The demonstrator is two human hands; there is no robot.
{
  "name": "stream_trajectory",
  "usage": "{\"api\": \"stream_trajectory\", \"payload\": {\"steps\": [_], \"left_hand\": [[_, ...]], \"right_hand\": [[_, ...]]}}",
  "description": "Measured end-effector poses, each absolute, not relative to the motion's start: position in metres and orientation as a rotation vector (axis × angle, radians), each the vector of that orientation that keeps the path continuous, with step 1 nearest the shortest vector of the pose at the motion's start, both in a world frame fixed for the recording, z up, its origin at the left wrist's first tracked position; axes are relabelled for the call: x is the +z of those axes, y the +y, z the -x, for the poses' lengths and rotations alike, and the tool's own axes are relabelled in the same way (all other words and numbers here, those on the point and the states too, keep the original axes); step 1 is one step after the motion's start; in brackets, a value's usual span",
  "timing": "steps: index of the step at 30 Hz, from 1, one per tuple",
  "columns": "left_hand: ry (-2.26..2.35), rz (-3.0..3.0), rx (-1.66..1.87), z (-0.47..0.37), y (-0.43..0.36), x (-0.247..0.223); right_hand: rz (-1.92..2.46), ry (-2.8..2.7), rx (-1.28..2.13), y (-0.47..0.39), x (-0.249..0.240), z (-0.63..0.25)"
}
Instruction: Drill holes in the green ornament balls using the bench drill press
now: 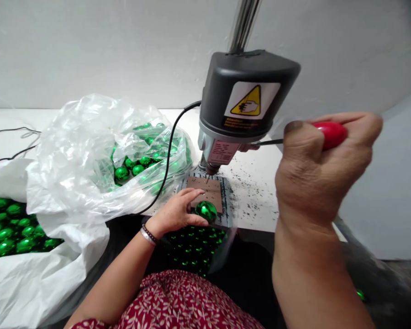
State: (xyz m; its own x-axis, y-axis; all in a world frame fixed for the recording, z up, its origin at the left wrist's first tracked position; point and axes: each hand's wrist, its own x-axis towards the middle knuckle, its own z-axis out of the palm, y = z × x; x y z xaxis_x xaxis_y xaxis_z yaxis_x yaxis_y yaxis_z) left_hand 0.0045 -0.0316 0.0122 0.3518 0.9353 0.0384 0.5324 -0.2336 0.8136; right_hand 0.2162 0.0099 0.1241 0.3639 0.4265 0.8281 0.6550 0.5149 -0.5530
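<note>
My right hand (318, 169) is wrapped round the red knob (330, 135) on the lever of a small bench drill press (250, 91). Below the drill's chuck (212, 169) lies a brown square board (207, 189) on the machine's base. My left hand (178, 210) reaches to the board's near side, thumb and forefinger spread apart. A shiny green ball (206, 211) sits at the gap between those fingertips, and they do not close round it. Whether the thumb touches the ball is unclear.
A clear plastic bag (78, 137) of green balls stands left on the white table (256, 201). A white sack (71, 260) holds more, and several green balls (195, 246) lie below the table edge. A black cable (171, 155) hangs from the drill; dark shavings surround the base.
</note>
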Motion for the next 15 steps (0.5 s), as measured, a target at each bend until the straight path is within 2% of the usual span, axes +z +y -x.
{"api": "stream_trajectory", "payload": {"steps": [2,5,6,8,11,15], "left_hand": [[1.398,-1.942,0.82,0.015,-0.029,0.024],[1.921,-1.91,1.076,0.054,-0.014,0.041],[2.142,-1.854,1.065,0.067,-0.007,0.045],[2.464,-1.706,0.768,0.091,0.009,0.045],[2.518,-1.52,0.385,0.113,0.033,0.032],[2.364,-1.457,0.559,0.12,0.055,0.007]], "right_hand": [[1.111,-1.256,-0.186,0.011,0.123,-0.217],[1.122,-1.238,-0.19,0.014,0.123,-0.218],[1.122,-1.231,-0.185,0.014,0.123,-0.218],[1.124,-1.219,-0.169,0.015,0.123,-0.217],[1.133,-1.197,-0.159,0.015,0.122,-0.217],[1.148,-1.182,-0.137,0.014,0.121,-0.217]]}}
